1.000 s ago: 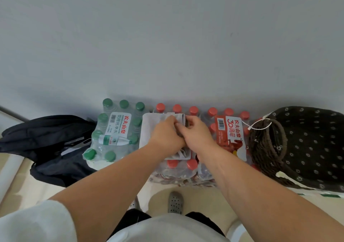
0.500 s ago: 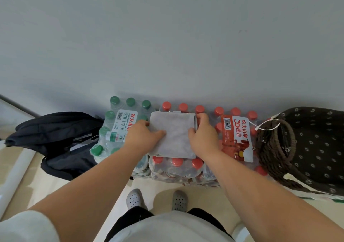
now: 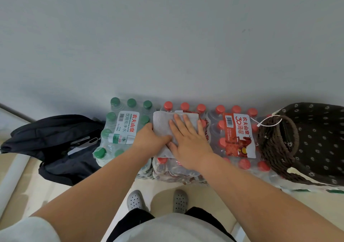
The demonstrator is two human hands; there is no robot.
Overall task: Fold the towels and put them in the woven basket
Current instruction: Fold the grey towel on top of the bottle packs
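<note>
A folded grey towel (image 3: 161,123) lies on top of a shrink-wrapped pack of red-capped water bottles (image 3: 240,135). My right hand (image 3: 188,139) rests flat on the towel, fingers spread, pressing it down. My left hand (image 3: 150,139) grips the towel's left edge, fingers tucked under the cloth. The woven basket (image 3: 275,148), dark brown with a dotted dark fabric liner (image 3: 320,139), stands at the far right, apart from both hands.
A pack of green-capped bottles (image 3: 119,130) stands left of the towel. A black bag (image 3: 55,144) lies on the floor at the left. A grey wall rises right behind the packs. My feet in grey clogs (image 3: 135,200) stand on the beige floor.
My right hand has moved from the towel's right edge onto its top and now lies flat there. The left hand stays at the left edge. The view has shifted slightly.
</note>
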